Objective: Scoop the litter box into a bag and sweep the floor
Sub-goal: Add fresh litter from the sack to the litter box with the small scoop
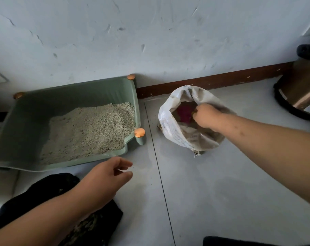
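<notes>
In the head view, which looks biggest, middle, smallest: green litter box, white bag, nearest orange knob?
Largest: the green plastic litter box.
Next: the white woven bag.
Smallest: the round orange knob on the box's near corner.

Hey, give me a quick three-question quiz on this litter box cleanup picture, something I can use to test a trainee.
1. True or false: the left hand holds nothing, above the floor in front of the litter box.
2. Where is the right hand? A on the litter box rim; B inside the mouth of the bag; C flat on the floor.
3. Fill in: in this view the bag stands to the ___ of the litter box.
Key: 1 true; 2 B; 3 right.
</notes>
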